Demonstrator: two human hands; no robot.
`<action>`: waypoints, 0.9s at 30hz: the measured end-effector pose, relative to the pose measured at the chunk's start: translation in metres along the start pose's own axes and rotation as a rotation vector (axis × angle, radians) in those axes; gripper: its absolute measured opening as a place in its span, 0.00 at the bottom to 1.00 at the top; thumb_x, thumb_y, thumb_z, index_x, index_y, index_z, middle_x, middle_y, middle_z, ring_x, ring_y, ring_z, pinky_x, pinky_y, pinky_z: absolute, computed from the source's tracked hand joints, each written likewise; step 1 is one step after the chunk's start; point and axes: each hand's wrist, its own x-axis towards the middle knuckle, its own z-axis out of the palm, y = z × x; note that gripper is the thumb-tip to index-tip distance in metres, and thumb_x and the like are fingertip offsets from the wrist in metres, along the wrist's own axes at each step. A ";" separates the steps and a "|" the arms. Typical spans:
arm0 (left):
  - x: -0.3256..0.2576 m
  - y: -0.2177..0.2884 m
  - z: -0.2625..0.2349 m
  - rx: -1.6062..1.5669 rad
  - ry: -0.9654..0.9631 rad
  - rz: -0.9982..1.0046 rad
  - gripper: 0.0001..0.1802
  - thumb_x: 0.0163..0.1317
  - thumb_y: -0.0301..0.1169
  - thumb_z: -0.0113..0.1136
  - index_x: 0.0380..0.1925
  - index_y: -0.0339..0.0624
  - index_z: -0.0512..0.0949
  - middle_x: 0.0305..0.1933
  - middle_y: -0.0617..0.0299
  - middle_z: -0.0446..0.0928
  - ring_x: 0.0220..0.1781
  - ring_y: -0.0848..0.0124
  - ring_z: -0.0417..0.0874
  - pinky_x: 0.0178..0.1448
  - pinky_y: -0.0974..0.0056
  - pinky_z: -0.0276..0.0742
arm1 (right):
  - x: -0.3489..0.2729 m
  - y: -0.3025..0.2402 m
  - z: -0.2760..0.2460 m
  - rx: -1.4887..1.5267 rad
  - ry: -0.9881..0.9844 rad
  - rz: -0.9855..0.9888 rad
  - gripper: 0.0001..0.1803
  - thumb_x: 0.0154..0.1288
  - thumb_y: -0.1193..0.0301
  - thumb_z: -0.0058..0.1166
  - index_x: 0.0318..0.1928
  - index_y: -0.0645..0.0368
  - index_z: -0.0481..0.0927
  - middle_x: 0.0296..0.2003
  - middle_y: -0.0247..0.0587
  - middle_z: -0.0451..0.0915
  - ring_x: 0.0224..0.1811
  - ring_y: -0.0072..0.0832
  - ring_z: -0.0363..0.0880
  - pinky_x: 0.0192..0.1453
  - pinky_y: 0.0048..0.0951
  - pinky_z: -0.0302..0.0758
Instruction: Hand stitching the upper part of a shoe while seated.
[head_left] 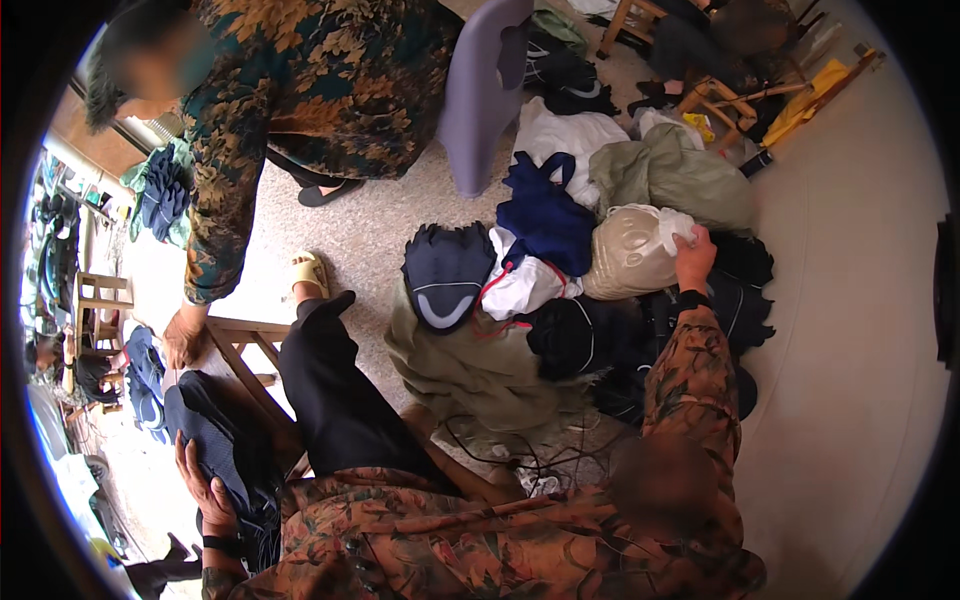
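Observation:
My right hand [693, 257] is closed on the gathered white top of a plastic bag [630, 255] with pale beige contents. That bag rests on a heap of dark bundles [735, 305] at the right. My left hand [207, 495] lies with fingers stretched along the side of a stack of dark ribbed fabric pieces [215, 430] at the lower left. Its thumb is partly hidden. A co-worker's hand [183, 335] reaches down to the wooden stool or bench [235, 350] just beyond that stack.
Around the floor pile lie a navy cloth bag [547, 215], a white bag with red cord [525, 288], a dark pad with a pale curved stripe [445, 280] and olive sacks [675, 175]. A purple plastic chair [483, 95] stands behind. A pale wall [850, 330] bounds the right.

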 end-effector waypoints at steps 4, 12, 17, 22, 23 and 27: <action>0.000 0.001 0.000 -0.004 -0.014 -0.016 0.40 0.67 0.63 0.32 0.65 0.42 0.61 0.70 0.41 0.57 0.71 0.45 0.58 0.72 0.46 0.51 | 0.004 0.003 0.014 -0.013 -0.009 0.061 0.15 0.44 0.73 0.70 0.33 0.63 0.78 0.25 0.49 0.78 0.29 0.47 0.77 0.37 0.41 0.73; 0.006 0.007 -0.005 0.006 -0.011 -0.025 0.40 0.67 0.63 0.32 0.64 0.41 0.62 0.69 0.40 0.58 0.70 0.44 0.59 0.72 0.46 0.52 | 0.016 0.012 0.002 0.068 0.132 -0.120 0.06 0.49 0.80 0.62 0.28 0.65 0.77 0.21 0.45 0.77 0.24 0.39 0.75 0.35 0.36 0.73; 0.006 0.016 -0.021 -0.022 -0.023 -0.069 0.39 0.65 0.61 0.41 0.60 0.37 0.68 0.68 0.41 0.59 0.71 0.45 0.58 0.72 0.46 0.49 | -0.015 -0.144 0.006 0.615 -0.257 -0.164 0.02 0.60 0.78 0.53 0.32 0.62 0.78 0.28 0.35 0.80 0.31 0.25 0.76 0.42 0.25 0.71; 0.003 0.020 -0.033 0.022 -0.025 -0.052 0.38 0.60 0.58 0.50 0.58 0.38 0.70 0.69 0.41 0.59 0.70 0.44 0.57 0.72 0.46 0.48 | -0.127 -0.348 0.005 1.545 -1.038 0.182 0.02 0.64 0.78 0.53 0.34 0.64 0.75 0.30 0.42 0.81 0.32 0.25 0.78 0.42 0.24 0.75; 0.002 0.016 -0.032 0.020 -0.021 -0.044 0.38 0.59 0.59 0.51 0.59 0.39 0.70 0.69 0.41 0.59 0.70 0.44 0.57 0.72 0.45 0.47 | -0.150 -0.383 -0.002 1.609 -1.161 0.190 0.02 0.63 0.78 0.53 0.34 0.64 0.75 0.31 0.45 0.81 0.31 0.27 0.78 0.40 0.26 0.76; -0.007 0.009 -0.035 0.037 0.017 -0.046 0.39 0.58 0.59 0.54 0.62 0.45 0.67 0.69 0.45 0.58 0.71 0.45 0.56 0.71 0.43 0.46 | -0.229 -0.501 -0.028 1.595 -1.553 0.198 0.03 0.63 0.76 0.55 0.35 0.62 0.75 0.34 0.52 0.83 0.29 0.26 0.78 0.36 0.23 0.76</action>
